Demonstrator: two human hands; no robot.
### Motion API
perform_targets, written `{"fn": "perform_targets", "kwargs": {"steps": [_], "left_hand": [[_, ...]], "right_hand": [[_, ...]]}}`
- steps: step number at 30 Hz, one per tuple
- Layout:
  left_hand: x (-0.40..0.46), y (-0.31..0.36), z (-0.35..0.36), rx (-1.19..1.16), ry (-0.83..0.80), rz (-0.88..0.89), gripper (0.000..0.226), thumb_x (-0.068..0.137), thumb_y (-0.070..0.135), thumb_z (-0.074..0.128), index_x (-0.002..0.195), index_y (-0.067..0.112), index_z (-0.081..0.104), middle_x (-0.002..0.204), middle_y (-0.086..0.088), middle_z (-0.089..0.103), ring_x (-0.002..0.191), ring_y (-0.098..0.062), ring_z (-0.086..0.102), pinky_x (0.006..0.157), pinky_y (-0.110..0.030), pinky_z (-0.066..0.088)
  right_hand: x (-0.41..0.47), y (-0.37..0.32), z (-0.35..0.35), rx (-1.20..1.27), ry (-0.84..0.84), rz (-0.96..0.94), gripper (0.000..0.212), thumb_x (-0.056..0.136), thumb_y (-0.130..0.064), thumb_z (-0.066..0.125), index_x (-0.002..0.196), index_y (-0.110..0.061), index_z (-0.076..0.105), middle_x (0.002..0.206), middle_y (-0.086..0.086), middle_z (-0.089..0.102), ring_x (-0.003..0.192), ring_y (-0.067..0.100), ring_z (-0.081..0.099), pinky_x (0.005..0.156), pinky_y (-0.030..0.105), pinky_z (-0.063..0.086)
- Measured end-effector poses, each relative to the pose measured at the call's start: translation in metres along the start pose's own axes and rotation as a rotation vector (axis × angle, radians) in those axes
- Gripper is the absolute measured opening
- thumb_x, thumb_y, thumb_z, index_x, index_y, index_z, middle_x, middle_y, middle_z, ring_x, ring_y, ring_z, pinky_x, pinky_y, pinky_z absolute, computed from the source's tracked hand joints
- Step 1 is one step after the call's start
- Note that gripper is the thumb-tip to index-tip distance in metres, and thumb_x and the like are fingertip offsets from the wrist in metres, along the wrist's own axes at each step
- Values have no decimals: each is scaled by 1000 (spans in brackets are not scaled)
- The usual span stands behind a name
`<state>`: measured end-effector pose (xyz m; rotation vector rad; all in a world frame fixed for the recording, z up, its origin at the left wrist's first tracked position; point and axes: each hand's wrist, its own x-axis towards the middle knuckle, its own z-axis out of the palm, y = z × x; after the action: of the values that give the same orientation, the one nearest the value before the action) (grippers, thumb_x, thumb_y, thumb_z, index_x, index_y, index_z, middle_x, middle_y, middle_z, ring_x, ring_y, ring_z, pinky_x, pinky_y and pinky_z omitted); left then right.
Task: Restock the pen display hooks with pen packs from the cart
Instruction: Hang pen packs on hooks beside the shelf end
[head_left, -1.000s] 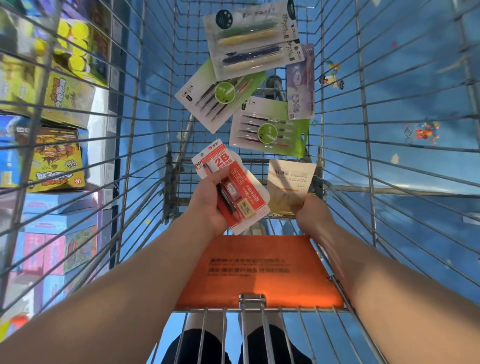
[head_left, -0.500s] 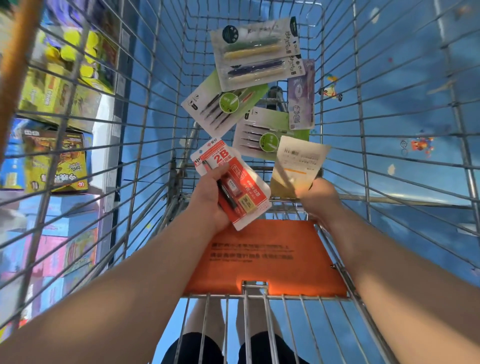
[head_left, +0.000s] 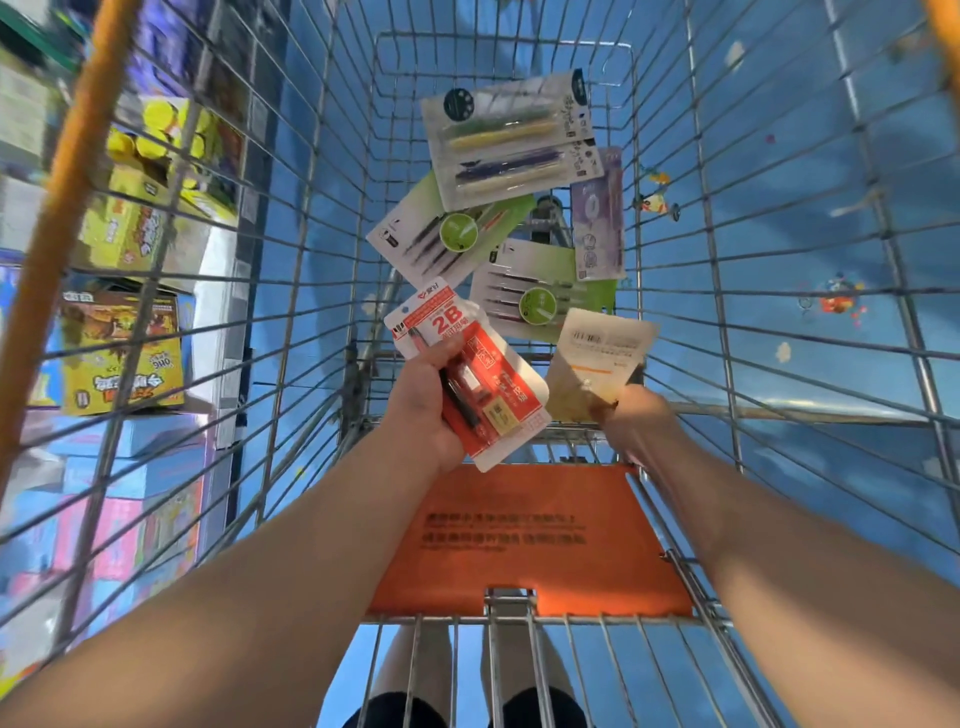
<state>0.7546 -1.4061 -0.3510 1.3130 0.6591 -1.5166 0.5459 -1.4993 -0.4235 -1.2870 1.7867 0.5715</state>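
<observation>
- Red 2B pack: gripped in my left hand, thumb across its front, raised above the cart floor.
- Beige pack: pinched at its lower edge by my right hand, back side facing me, also lifted clear.
- Left in the cart: two green packs, a grey pack lying over the upper green one, and a purple pack beside them.
- Progress, in my judgement: early. Two packs are picked up and none is hung; no display hooks are in view.
- Orange flap: below both my hands.
- Boxes: outside the cart's left wall.
</observation>
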Motion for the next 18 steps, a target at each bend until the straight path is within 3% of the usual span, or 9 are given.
{"fn": "perform_targets", "kwargs": {"steps": [3,6,10,12,15,18], "left_hand": [[-1,0,-2,-16,1,1,14,94,26,70,104,17,73,107,-8,79,102,-32,73,96,-54,54],[-2,-1,-2,-15,1,8,15,93,26,71,106,18,73,110,-8,79,101,-32,74,91,-52,56],[-5,-1,-4,-7,-5,14,12,94,26,70,102,18,74,102,-8,80,96,-30,74,90,-51,56],[-6,0,-5,-1,2,18,13,94,26,70,103,18,73,100,-8,80,96,-31,74,90,-52,55],[-9,2,-5,-2,1,16,14,94,26,70,104,18,73,98,-7,80,94,-30,74,88,-51,56],[-9,3,-7,13,-6,14,10,94,27,71,100,20,73,89,-5,80,90,-28,74,85,-50,56]], "right_hand": [[-1,-1,2,-122,7,-52,23,104,-24,52,114,-7,65,94,6,63,78,22,57,57,30,40],[-8,-2,4,-168,-61,-39,26,105,-11,46,122,-1,62,105,10,61,85,25,53,70,29,42],[-8,4,9,-13,-80,-79,27,107,-5,42,124,5,60,119,11,59,67,22,44,55,16,40],[-1,11,15,-152,-54,-98,22,106,-15,42,111,-5,61,121,15,66,81,26,52,68,27,41],[-1,17,17,-207,-54,-128,27,106,-15,42,117,0,61,113,16,63,101,31,61,74,33,43],[-5,21,16,-145,-69,-150,24,106,-21,41,103,-3,58,93,13,61,75,22,54,58,32,37]]}}
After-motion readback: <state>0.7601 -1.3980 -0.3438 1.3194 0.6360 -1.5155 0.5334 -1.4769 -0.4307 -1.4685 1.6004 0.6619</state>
